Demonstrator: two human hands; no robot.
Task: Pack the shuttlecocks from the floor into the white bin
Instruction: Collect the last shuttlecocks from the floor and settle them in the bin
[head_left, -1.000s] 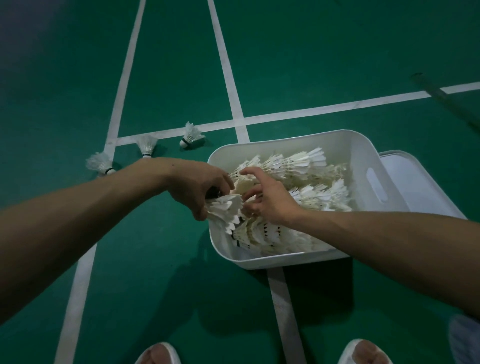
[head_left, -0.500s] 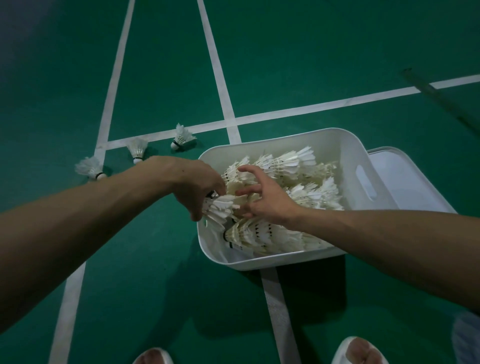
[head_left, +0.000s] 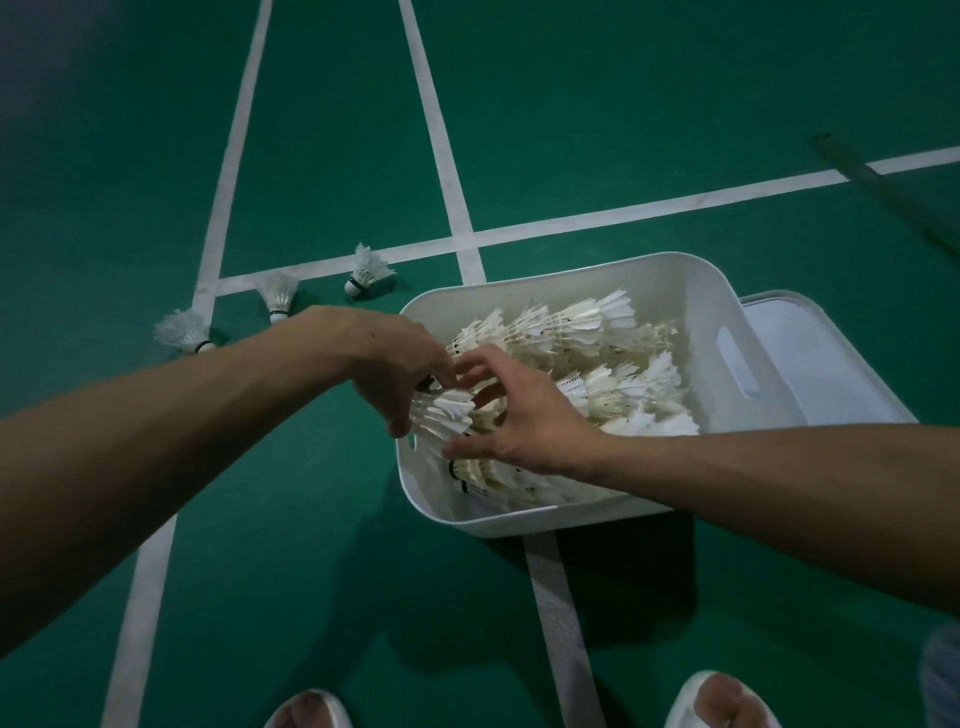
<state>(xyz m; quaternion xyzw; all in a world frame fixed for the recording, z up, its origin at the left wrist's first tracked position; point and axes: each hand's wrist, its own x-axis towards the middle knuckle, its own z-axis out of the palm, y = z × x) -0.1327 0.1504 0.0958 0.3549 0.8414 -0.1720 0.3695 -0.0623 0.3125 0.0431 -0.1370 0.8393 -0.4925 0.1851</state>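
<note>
Green court floor (head_left: 597, 130) with white lines (head_left: 431, 119) fills the head view. Your white bin (head_left: 670, 280) sits on it just right of centre, right over one of those lines. It's already loaded with packed shuttlecocks (head_left: 587, 332), nested into rows that lie on their sides, feathers mostly pointing toward the far right wall.

Your left hand (head_left: 395, 358) is at the bin's left rim with its fingers curled down around a held shuttlecock (head_left: 444, 413), feather skirt sticking out under your palm, just inside that rim. Can't tell if it's one bird or a couple nested together.

Your right hand (head_left: 524, 415) is reaching in from the other side, fingers spread and loose, thumb stretched toward the near wall. It isn't gripping anything, just resting on the feathers, with its fingertips meeting your left hand's fingers.

Three are out on the floor to the left of the bin, in a loose row along the cross line:
- left shuttlecock (head_left: 182, 332), on the sideline, partly behind your left forearm
- middle shuttlecock (head_left: 280, 296), cork toward you
- right shuttlecock (head_left: 366, 273), nearest the bin but apart from it

A white lid (head_left: 815, 353) lies flat against the bin's right side. Your feet in white slippers (head_left: 722, 701) poke in at the bottom edge.
</note>
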